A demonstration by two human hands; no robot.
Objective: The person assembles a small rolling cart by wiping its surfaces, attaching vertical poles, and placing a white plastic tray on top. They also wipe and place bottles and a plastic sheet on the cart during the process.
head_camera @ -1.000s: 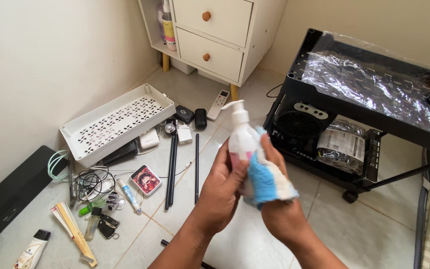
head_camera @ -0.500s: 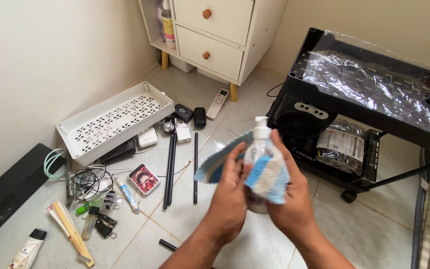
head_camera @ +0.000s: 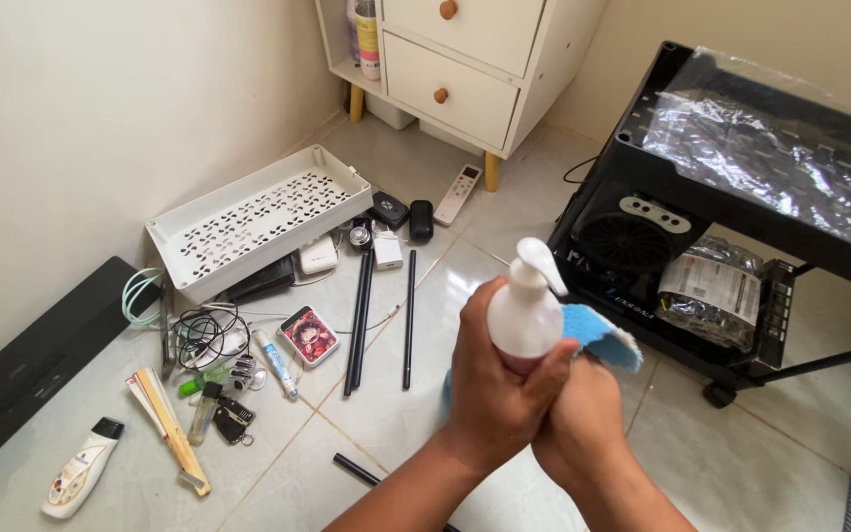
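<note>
I am gripping the white pump bottle (head_camera: 526, 315) in my left hand (head_camera: 497, 394), fingers curled tight, beside the black cart (head_camera: 642, 177); its contents are not showing. My right hand (head_camera: 583, 424) is pressing a blue cloth (head_camera: 598, 335) against it.

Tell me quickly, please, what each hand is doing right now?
Left hand: closed around the white plastic pump bottle.
Right hand: closed, holding the blue and white cloth against the bottle's lower part.

Both hands (head_camera: 534, 394) grip pump bottle (head_camera: 525, 313) w/ blue cloth (head_camera: 598, 333).
</note>
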